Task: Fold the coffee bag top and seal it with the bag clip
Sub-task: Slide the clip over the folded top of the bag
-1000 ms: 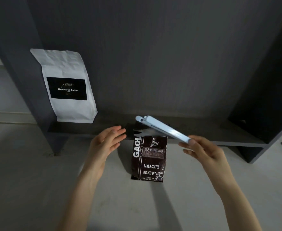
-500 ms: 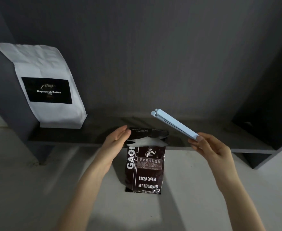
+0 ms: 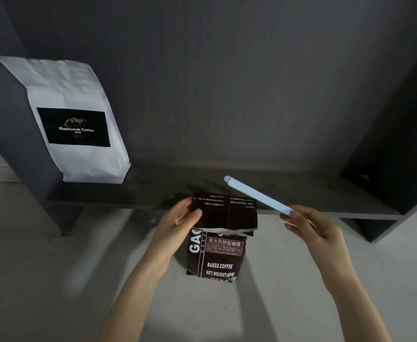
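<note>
Dark brown foil coffee bag point(image 3: 215, 253) upright, centre, on pale floor; top flap folded toward near side, pinched at left edge by left hand point(image 3: 178, 223). Long pale-blue plastic bag clip point(image 3: 256, 195) pinched by right hand point(image 3: 311, 225), just right of fold, angled far-left, apparently closed.

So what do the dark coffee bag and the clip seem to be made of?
Dark coffee bag: probably glossy foil laminate, since it shines and creases sharply, with a silvery torn edge. Bag clip: likely smooth, rigid pale-blue plastic with an even matte sheen.
</note>
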Motion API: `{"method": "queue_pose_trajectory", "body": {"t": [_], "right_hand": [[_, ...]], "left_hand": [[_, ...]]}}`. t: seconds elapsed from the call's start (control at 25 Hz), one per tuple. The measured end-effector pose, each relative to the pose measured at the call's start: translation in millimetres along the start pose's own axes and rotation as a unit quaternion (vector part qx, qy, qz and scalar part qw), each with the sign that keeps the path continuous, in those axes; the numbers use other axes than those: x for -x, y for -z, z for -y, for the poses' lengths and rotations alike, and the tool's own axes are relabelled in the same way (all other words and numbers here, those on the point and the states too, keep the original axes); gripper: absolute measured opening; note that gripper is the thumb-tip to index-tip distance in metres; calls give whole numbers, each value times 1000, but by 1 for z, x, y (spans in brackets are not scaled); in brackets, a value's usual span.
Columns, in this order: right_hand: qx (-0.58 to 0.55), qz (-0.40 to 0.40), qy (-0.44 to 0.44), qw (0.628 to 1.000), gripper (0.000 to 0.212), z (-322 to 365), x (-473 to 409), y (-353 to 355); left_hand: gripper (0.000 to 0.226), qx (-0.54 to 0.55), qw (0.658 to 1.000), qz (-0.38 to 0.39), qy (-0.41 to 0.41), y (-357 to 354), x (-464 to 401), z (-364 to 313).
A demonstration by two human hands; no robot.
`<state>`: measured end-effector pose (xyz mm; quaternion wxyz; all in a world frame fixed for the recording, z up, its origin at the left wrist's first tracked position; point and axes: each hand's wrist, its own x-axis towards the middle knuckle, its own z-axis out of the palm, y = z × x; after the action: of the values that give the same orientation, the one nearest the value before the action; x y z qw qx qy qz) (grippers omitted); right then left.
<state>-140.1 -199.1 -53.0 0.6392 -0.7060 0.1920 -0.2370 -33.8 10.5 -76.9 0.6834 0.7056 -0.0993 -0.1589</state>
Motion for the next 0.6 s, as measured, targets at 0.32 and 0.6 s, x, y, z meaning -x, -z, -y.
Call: {"method": "queue_pose_trajectory", "body": {"t": [0.32,0.6], "right_hand": [[55,42,21,997,25,-7,26,-7],[49,36,38,997,18,-13,24,-35]], "left_hand": [[30,35,997,-16,-65,-6,32,11],[27,54,996,-19,-73,-8,40,12]]}}
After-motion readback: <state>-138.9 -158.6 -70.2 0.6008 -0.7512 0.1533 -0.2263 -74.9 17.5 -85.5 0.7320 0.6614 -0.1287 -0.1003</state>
